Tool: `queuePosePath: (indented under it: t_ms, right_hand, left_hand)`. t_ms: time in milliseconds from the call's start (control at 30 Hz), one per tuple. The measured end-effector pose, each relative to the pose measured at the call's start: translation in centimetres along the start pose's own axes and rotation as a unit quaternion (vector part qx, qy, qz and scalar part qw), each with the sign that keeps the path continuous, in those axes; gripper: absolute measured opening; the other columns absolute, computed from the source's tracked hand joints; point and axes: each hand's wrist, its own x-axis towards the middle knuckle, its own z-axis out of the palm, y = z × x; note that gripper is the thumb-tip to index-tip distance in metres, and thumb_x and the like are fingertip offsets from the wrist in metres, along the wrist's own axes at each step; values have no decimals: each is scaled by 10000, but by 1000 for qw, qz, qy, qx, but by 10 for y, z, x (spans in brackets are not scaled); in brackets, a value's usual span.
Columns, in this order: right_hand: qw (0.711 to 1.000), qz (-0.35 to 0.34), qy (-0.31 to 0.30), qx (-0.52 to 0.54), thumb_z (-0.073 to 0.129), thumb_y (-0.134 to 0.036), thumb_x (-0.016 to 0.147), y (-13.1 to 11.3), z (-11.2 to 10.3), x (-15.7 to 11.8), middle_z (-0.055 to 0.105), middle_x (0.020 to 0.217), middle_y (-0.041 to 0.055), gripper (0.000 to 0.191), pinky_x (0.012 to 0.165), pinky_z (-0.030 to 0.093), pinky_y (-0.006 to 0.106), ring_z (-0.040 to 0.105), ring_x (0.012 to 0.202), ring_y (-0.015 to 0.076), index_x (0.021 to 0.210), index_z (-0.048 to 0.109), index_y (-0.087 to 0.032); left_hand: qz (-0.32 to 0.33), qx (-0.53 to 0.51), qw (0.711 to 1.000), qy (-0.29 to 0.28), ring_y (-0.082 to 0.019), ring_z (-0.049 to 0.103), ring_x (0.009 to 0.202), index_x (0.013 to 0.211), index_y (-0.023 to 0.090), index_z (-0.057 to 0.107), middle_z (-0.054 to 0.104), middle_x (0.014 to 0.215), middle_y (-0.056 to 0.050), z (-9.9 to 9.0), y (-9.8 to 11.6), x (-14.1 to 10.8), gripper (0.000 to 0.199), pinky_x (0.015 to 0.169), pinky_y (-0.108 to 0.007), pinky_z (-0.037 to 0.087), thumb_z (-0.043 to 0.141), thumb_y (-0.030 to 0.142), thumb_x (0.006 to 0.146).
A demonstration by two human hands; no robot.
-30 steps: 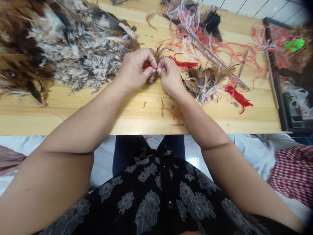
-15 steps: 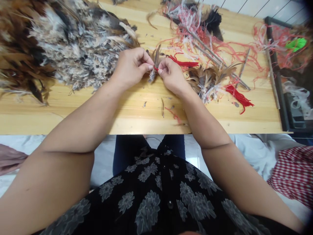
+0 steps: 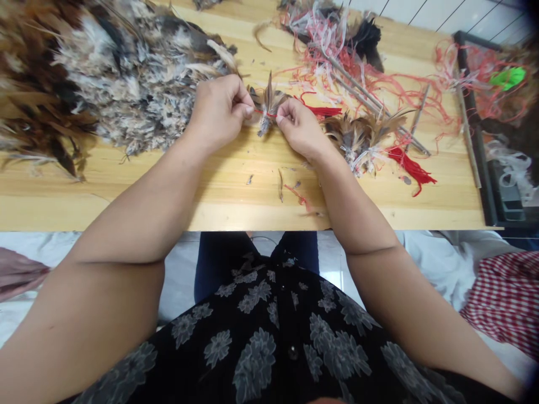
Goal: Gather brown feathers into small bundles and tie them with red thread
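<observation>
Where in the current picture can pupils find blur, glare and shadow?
Head view: brown feathers at the left edge look smeared; head view: glare brightens the floor beside the dark trousers; head view: a faint shadow lies on the table along the left forearm, and the top-right corner is dark.

room over table (image 3: 236,191) between forearms (image 3: 147,193); red thread (image 3: 270,115) bars gap between hands (image 3: 219,109); feather pile (image 3: 138,84) blocks left.

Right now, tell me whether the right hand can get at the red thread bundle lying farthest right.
Probably yes: the red thread bundle lies largely uncovered on the table. The feather bunches sit between, but look low enough to pass over; the right hand, though, is pinching a red thread.
</observation>
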Motion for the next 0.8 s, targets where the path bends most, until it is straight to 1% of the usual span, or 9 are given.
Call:
queuePosePath:
  t_ms: [167,300,367,467,533,600,667,733,800]
  right_hand:
    - [999,-19,-6,-41,711,-234,1150,8,-2,5,706,993,1,256,1213,556,367,669,1098,204,935,576,-263]
    - [998,-18,-12,-58,678,-175,1144,6,-4,5,715,1025,7,281,1234,541,377,678,1132,211,910,554,-266]
    - [998,-23,-18,-63,663,-153,1143,4,-5,6,717,1035,9,287,1233,536,377,676,1138,211,906,548,-267]
    - [997,-30,-30,-70,657,-149,1139,3,-6,6,715,1046,13,291,1221,529,371,674,1133,209,905,531,-267]
    - [995,-34,-40,-90,627,-152,1149,4,-6,7,712,1061,24,286,1216,535,388,673,1138,218,914,512,-268]
    - [991,-40,-51,-118,593,-135,1148,6,-5,9,714,1078,36,268,1218,547,423,676,1145,233,934,502,-268]
    - [987,-47,-61,-138,583,-104,1122,7,-3,9,717,1076,41,251,1226,557,458,684,1139,247,944,509,-264]
    - [985,-57,-72,-146,587,-76,1090,7,-2,9,719,1053,40,248,1231,561,476,690,1130,257,936,525,-260]
    - [984,-61,-80,-150,605,-61,1066,5,-1,8,713,1011,36,258,1217,566,473,691,1105,259,915,533,-258]
  left_hand:
    - [0,26,1000,-11,-282,678,792,810,285,666,778,823,-50,-6,0,1,220,891,-522,662,837,415,858]
    - [8,28,1000,-11,-290,671,819,804,303,625,747,825,-49,-10,-1,1,264,896,-498,653,833,448,877]
    - [9,23,1000,-11,-296,669,849,811,309,611,747,847,-52,-10,-4,2,298,933,-499,655,842,475,897]
    - [-20,43,998,-29,-338,685,927,829,315,588,756,905,-82,-11,-3,2,314,1059,-564,643,831,501,899]
    - [-57,73,995,-45,-377,718,1044,865,307,604,783,993,-110,-13,7,1,254,1156,-596,612,798,462,918]
    - [-87,101,989,-64,-397,737,1225,930,287,646,819,1148,-131,-18,25,-1,117,1239,-578,572,745,342,962]
    - [-116,122,981,-93,-403,740,1321,915,280,631,825,1212,-142,-23,46,-2,145,1267,-558,544,731,186,962]
    - [-146,133,976,-96,-389,757,1286,865,275,594,829,1185,-136,-28,65,-3,252,1251,-542,544,749,133,1002]
    - [-178,120,972,-92,-344,766,1143,826,273,578,817,1064,-100,-30,77,-3,320,1178,-496,569,784,153,1040]
